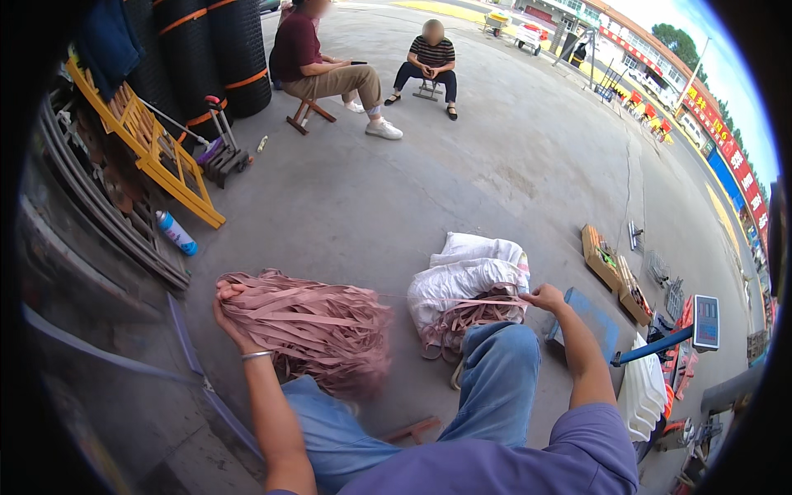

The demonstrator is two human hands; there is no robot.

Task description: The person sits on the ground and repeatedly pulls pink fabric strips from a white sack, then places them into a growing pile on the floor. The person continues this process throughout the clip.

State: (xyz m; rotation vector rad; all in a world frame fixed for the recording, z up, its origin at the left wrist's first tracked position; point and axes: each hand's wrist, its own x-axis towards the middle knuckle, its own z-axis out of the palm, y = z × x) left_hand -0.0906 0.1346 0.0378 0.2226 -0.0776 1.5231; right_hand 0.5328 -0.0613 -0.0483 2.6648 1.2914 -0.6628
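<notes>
A thick bundle of dusty-pink flat strips (309,318) hangs over my left knee side, its lower end blurred. My left hand (229,305), with a bangle at the wrist, is closed round the bundle's left end. To the right, my right hand (542,298) pinches a pink strip, its fingers pressed together. A thin length runs taut from the bundle across to that hand. Beneath it a white woven sack (470,268) lies on the ground, with more pink strips (483,312) spilling from its near side.
A blue platform scale (584,326) with a display (705,322) stands at right, near cardboard boxes (615,272) of goods. At left are a yellow folding frame (148,148), a spray can (176,233) and black rolls (235,58). Two people sit on stools ahead.
</notes>
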